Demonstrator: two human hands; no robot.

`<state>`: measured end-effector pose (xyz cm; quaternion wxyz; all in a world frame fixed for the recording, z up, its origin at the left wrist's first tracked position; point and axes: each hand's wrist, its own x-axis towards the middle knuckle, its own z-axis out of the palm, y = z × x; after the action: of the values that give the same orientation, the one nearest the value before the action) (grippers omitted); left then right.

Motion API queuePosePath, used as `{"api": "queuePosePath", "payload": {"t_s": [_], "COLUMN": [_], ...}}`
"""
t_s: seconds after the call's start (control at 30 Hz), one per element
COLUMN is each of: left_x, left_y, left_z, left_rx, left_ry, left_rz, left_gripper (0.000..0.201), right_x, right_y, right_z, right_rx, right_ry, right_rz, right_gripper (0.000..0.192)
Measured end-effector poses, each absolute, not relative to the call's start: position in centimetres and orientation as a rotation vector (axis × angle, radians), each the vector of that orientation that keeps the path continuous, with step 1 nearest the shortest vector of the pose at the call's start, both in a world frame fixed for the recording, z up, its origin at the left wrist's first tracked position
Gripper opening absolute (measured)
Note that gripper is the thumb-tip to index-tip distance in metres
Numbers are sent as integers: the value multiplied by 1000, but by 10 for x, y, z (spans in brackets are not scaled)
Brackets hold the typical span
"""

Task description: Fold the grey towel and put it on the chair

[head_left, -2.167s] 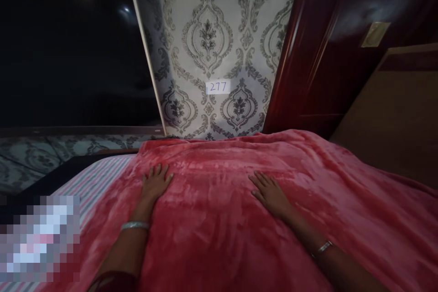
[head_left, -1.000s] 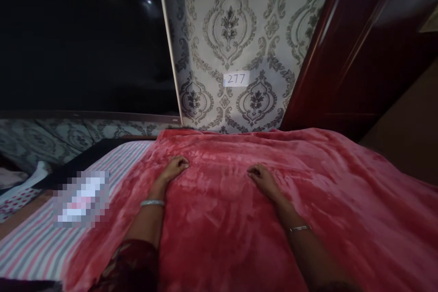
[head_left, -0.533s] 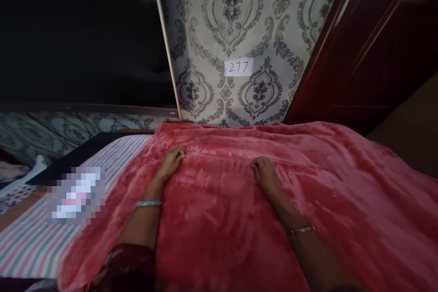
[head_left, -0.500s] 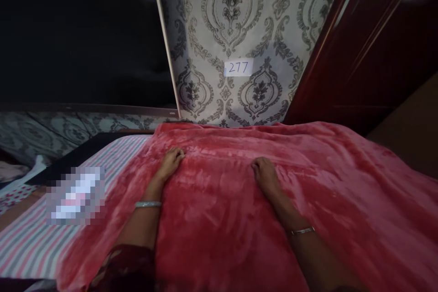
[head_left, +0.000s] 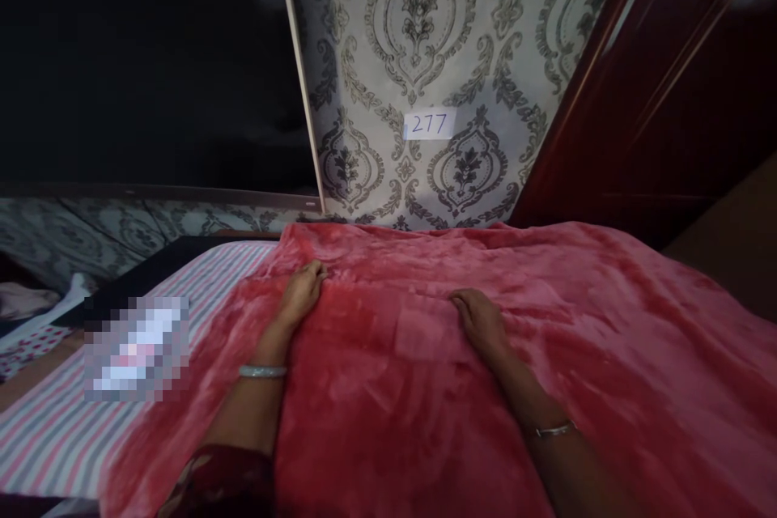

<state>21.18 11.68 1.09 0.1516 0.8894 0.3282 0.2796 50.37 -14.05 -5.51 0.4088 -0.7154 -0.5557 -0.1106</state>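
Left hand (head_left: 302, 294), right hand (head_left: 481, 322) on red blanket (head_left: 425, 388); fingers curled into fabric, fingertips hidden, grasp unclear. Bed mostly covered.

Under your left hand (head_left: 302, 292) and your right hand (head_left: 482, 322) lies a plain pinkish-red blanket (head_left: 425, 388). Left of your left hand, the sheet (head_left: 66, 437) shows pink, white and grey stripes. Beyond both hands, the wallpaper (head_left: 418, 57) is pale grey with dark damask medallions, and its white label (head_left: 430, 125) carries blue numerals. Past your right hand stands a dark reddish-brown door (head_left: 655, 97). A silver bangle (head_left: 262, 371) circles your left wrist.
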Motion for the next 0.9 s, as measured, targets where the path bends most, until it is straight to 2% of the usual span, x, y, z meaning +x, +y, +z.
{"api": "queuePosePath", "payload": {"t_s": [0.17,0.4,0.53,0.7,0.83,0.9], "left_x": [209,197,186,180,179,177], "left_y": [114,114,119,123,122,123], "left_z": [9,9,12,18,21,21], "left_rx": [2542,2571,2703,2750,2746,2733], "left_ry": [905,791,810,821,838,848], "left_rz": [801,669,513,485,550,551], "left_gripper": [14,15,27,6,18,16], "right_x": [505,509,510,511,511,511], "right_y": [-147,-147,-147,-148,-148,-147], "right_z": [-55,-56,-57,-59,-60,-60], "right_rx": [-1755,-1664,-1640,-1652,-1673,-1681], "right_ry": [-1560,-1490,-1493,-1473,-1456,-1466], "right_rz": [-216,-358,-379,-428,-449,-437], "right_gripper": [31,37,42,47,51,52]}}
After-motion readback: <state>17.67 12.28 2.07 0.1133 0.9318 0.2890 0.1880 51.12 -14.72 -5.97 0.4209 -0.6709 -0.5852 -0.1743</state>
